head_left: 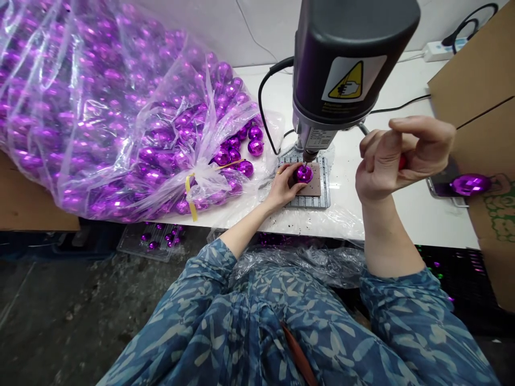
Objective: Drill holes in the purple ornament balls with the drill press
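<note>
While the left hand (282, 187) steadies a shiny, faceted purple ball (304, 175) beneath a drill press (354, 32), its fingers stand parted by just the ball's width, clamped on it from the left, with the thumb on the near side. The ball sits on a brown board (315, 187) laid over a ridged metal base (325, 201), directly under the drill's chuck (309, 156). The right hand (392, 161) is raised beside the drill, close to a metal lever (363, 127); its fingers are curled inward, and a bit of red (402, 161) shows among them, perhaps a knob, but the hand hides most of it, so whether they grip it cannot be told. To the left on the white bench (422, 220), a large clear plastic bag (100, 107), gathered with a yellow tie (190, 196), bulges with similar purple balls, and more balls (255, 147) cluster at its right edge. Cardboard (475, 91) stands at the far right.
</note>
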### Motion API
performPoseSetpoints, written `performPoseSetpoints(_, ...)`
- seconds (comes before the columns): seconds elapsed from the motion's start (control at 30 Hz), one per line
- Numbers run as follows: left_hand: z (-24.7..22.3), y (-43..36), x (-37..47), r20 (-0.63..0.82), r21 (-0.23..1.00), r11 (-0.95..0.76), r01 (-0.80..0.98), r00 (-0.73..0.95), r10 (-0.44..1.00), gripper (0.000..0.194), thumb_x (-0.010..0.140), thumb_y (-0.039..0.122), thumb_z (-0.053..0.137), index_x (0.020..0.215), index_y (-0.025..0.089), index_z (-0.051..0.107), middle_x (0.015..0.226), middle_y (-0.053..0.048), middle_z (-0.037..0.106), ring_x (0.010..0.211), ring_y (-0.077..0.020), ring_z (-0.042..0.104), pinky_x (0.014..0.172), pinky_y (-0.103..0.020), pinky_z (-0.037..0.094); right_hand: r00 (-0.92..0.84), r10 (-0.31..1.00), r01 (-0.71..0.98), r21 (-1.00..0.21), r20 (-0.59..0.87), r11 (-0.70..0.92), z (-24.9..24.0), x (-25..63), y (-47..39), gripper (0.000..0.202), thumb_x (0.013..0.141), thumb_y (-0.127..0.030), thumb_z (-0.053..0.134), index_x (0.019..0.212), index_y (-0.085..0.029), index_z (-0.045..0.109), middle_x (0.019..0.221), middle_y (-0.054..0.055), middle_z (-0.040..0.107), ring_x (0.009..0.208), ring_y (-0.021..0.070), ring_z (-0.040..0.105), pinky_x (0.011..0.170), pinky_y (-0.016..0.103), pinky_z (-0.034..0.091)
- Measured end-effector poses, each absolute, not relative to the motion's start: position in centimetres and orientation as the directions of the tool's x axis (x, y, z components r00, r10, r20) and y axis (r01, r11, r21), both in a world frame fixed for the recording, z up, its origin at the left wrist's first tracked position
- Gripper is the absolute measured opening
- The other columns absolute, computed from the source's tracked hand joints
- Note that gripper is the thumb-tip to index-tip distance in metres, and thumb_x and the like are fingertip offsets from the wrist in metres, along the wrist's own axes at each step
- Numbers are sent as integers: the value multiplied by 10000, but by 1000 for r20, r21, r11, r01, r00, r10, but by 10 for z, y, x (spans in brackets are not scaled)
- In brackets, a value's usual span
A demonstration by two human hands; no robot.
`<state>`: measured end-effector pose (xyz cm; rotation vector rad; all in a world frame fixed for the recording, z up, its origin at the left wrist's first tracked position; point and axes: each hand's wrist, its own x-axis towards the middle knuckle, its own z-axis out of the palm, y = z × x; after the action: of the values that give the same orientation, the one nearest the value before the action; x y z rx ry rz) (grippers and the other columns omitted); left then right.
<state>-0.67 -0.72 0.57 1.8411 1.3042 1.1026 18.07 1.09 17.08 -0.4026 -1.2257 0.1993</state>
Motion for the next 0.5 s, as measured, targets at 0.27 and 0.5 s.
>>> performPoseSetpoints(0.27,-5,-4,-8,333,790,-376,483,176,926,669,1000,401,911,1608,266,667,1596,-168,724,1583,-415,619,1365,-655,517,359,302,116,-363,883,924,142,189,27,276,1068,-549,727,1002,-289,663,574,-95,306,393,47,242,450,270,345)
performPoseSetpoints(0.5,-5,-5,-6,344,799,-376,470,156,926,641,984,381,926,1571,259,701,1561,-171,753,1563,-412,640,1351,-661,532,345,338,119,-398,876,910,145,184,20,400,1046,-672,715,970,-281,678,596,-84,355,421,40,314,484,248,394)
